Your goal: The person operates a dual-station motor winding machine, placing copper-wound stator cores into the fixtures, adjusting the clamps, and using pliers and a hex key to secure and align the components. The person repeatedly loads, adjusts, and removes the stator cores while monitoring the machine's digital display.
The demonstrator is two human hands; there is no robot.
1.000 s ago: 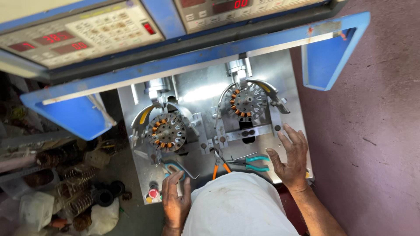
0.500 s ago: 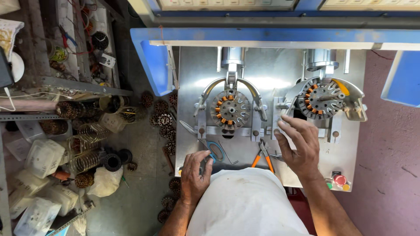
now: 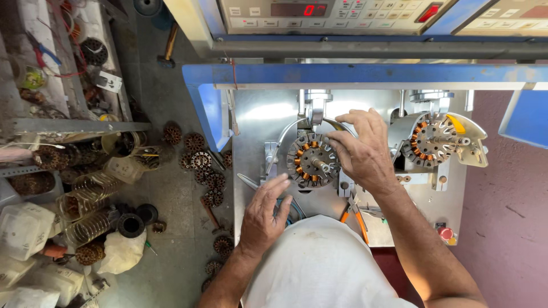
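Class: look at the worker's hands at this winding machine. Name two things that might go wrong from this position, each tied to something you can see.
1. The right hand rests against the left stator on its spindle; if the machine started, fingers could be caught or the copper windings nicked.
2. The left hand lies on the metal plate beside the pliers, whose orange handles stick out at the plate's edge; a nudge might knock them off.

Grey steel and copper-orange windings in a ring on the left stator [image 3: 311, 161]. Same copper-and-grey pattern on the right stator [image 3: 432, 141], with a yellow patch on its guard [image 3: 456, 124]. Above the left stator, a blue frame bar [image 3: 354, 76]. Below it, orange-handled pliers [image 3: 358, 219]; lower right, a red button [image 3: 446, 233].
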